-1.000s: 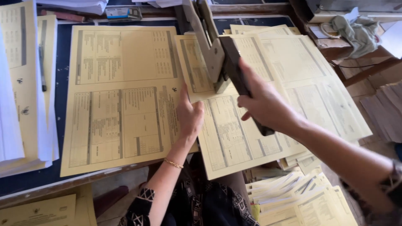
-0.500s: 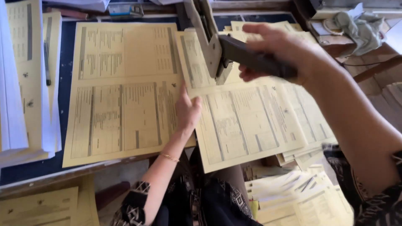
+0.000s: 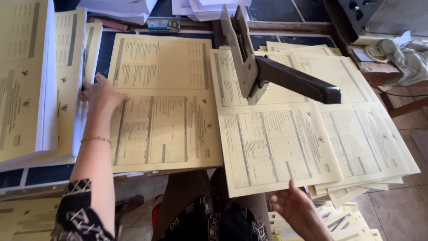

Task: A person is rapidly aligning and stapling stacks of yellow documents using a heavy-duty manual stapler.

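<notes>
At the bottom right of the frame, the right hand (image 3: 298, 209) is seen palm up with loosely curled, half-open fingers (image 3: 292, 186), its fingertips touching the near edge of the top yellow printed sheet (image 3: 276, 147) without gripping it; a second ago this hand was clasped around the black handle (image 3: 298, 83), which has since been let go. At the lower left, a patterned dark sleeve (image 3: 78, 214) and a forearm with a thin bracelet (image 3: 95, 139) are seen leading up to the left hand (image 3: 101, 94), which has been shifted from the centre of the frame to the middle left. It now lies flat with fingers spread, pressing the left edge of a second yellow sheet stack (image 3: 162, 102) and holding nothing. In the centre right, the fanned pile of sheets is spread on the dark table (image 3: 104, 49), its top sheet still tucked under the metal head of the long-arm stapler (image 3: 244, 62), whose handle is left unheld, sticking out to the right. From this release it is judged that the pressing stroke is over and the sheets are being handled. Further off, at the upper left, tall yellow and white paper stacks (image 3: 26, 80) are seen, and at the upper right a crumpled pale cloth (image 3: 408, 56).
</notes>
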